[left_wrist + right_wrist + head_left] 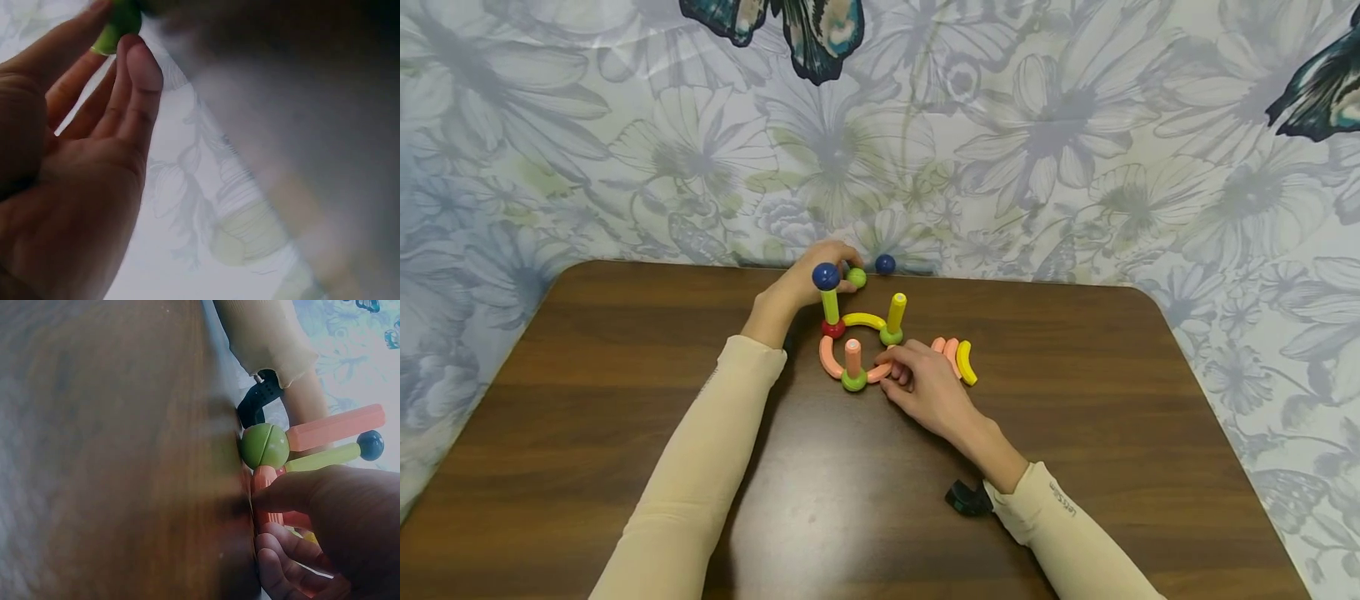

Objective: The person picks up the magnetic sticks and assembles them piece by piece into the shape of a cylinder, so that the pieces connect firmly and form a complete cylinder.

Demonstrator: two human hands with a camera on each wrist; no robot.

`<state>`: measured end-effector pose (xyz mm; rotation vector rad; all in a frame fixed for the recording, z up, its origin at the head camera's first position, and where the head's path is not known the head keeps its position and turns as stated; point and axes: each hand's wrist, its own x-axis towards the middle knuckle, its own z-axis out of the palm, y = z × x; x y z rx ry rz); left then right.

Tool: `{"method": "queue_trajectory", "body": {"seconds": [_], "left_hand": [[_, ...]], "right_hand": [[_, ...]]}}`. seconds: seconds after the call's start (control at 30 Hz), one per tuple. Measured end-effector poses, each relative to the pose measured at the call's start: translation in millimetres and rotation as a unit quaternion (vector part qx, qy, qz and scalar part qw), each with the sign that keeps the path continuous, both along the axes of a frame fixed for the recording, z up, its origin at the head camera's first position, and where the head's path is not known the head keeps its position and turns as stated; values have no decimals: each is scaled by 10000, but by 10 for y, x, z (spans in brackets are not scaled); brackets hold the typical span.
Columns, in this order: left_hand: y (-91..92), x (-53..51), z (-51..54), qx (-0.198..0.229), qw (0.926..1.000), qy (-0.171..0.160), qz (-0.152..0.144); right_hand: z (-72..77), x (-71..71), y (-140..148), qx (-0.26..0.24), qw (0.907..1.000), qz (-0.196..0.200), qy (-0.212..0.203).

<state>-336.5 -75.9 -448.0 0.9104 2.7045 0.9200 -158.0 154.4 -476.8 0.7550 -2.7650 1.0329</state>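
Note:
Near the table's back edge my left hand pinches a green ball between thumb and fingertips; in the left wrist view that ball is partly cut off. My right hand grips a curved pink stick that meets a green ball with an upright pink stick. This belongs to a ring on the table. A red ball there bears a light green stick topped by a blue ball. Another green ball bears a yellow stick.
A loose blue ball lies by the back edge. Right of the ring lie curved pink sticks and a curved yellow stick, partly behind my right hand. A patterned wall covering borders the wooden table.

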Motion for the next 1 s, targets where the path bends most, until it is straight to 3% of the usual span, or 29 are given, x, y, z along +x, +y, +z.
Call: {"method": "queue_trajectory", "body": {"seconds": [0.13,0.23,0.43,0.6,0.7,1.0], "left_hand": [[-101,10,-23,180,9993,-184,269],[-213,55,-14,332,9981,-147,496],[-488,240,74,647,9920,-3,1080],[-757,428,258,996,9793,376,1724],[-848,533,382,1134,9721,656,1945],[-853,840,778,1387,9639,1305,1861]], "right_hand": [[-2,-1,7,17,10000,-35,-49],[-2,-2,7,21,10000,-17,-36],[-23,-8,-26,18,10000,-89,40],[-16,-36,-102,97,9997,-229,84],[1,-56,-144,146,9993,-332,108],[9,-108,-299,98,9972,-737,15]]}}
